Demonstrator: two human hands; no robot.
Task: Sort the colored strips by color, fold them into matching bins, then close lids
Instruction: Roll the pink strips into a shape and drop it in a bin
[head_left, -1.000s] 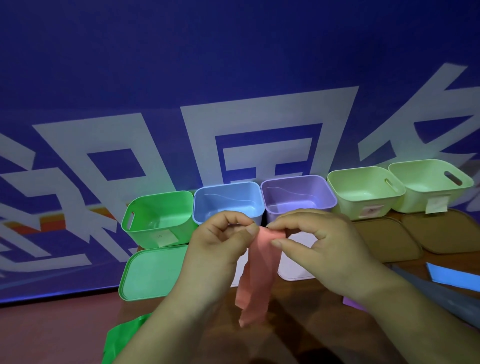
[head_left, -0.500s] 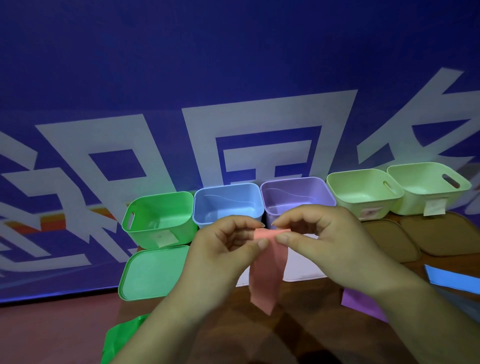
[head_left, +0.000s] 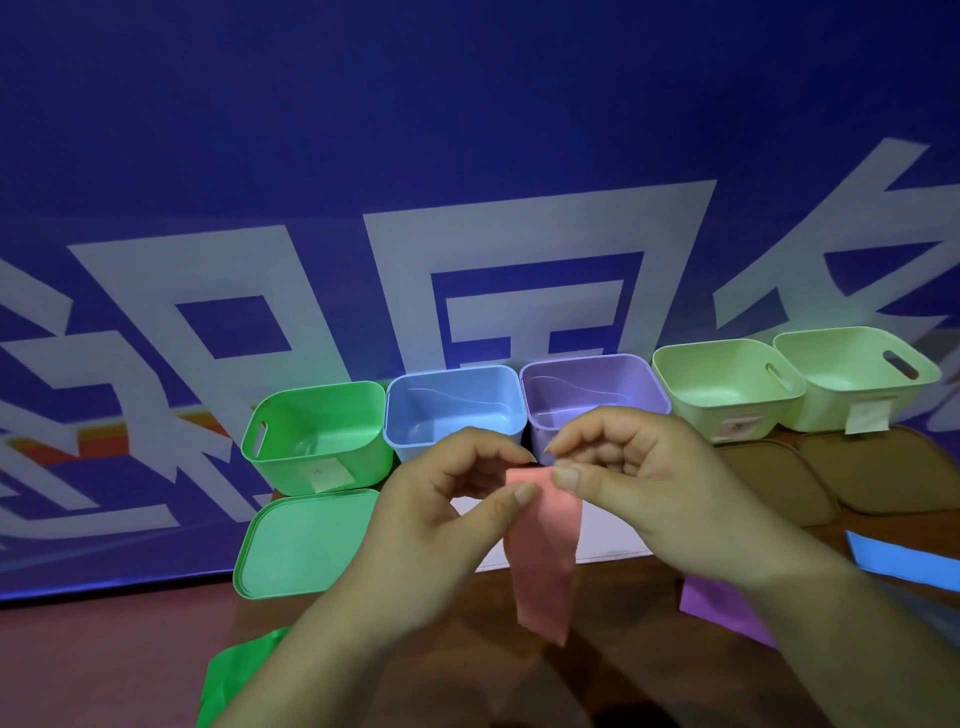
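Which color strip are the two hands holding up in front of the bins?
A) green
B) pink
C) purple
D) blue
B: the left hand and the right hand both pinch the top edge of the pink strip, which hangs down between them. The blue strip, purple strip and green strip lie unheld lower down.

Backdrop (head_left: 467, 130): deep blue banner filling the upper view, with big white block characters (head_left: 540, 223) cut off at the edges. Orange-red stripe patch (head_left: 104, 441) low on its left side. Below it a dark brown wooden table (head_left: 613, 675). Reddish-brown surface (head_left: 104, 665) lower left (floor or table, can't tell).
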